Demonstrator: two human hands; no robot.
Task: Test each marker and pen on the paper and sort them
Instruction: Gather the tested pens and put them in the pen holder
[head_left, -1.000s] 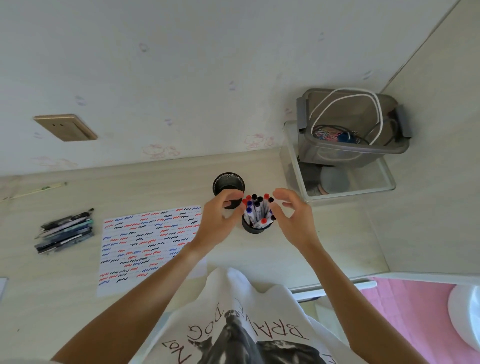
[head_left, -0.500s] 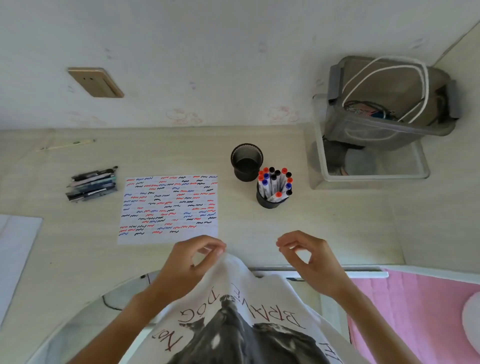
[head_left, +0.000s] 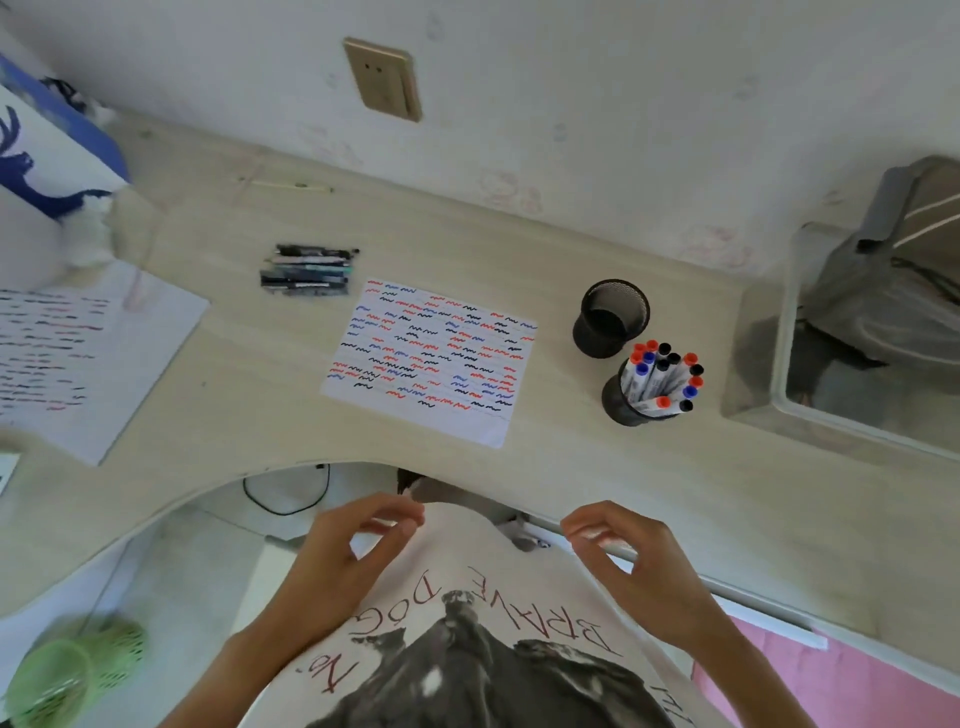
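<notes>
Head view: paper (head_left: 431, 361) squiggle-filled; left hand (head_left: 345, 558), right hand (head_left: 641, 564) loosely curled, empty.

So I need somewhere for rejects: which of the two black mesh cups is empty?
The black mesh cup nearer the wall; the other cup holds the capped markers.

Bare forearms; white T-shirt (head_left: 467, 613) printed with a dark dog picture and red "BRAVE DOG" lettering

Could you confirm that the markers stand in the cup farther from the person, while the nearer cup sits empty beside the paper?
Not quite: in the head view the markers stand in the nearer cup, and the farther cup is the empty one, beside the paper.
</notes>
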